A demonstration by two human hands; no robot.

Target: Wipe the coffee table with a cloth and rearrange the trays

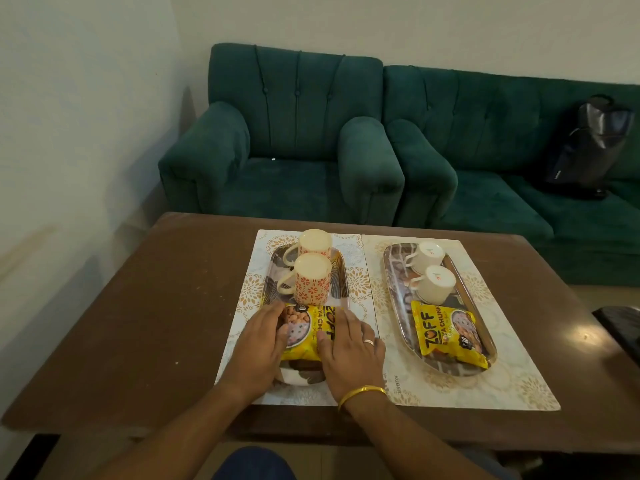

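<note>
Brown bench, no cloth visible; wiping apparently finished. Both trays on mats: left tray, right tray beside. Left hand, right hand flat, released, straightening yellow packet.

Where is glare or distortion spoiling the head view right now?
Head view: a bright glare spot sits on the brown wooden coffee table at its right edge; wide-angle bending curves the dark green velvet sofa; both hands look sharp on the yellow snack packet.
</note>
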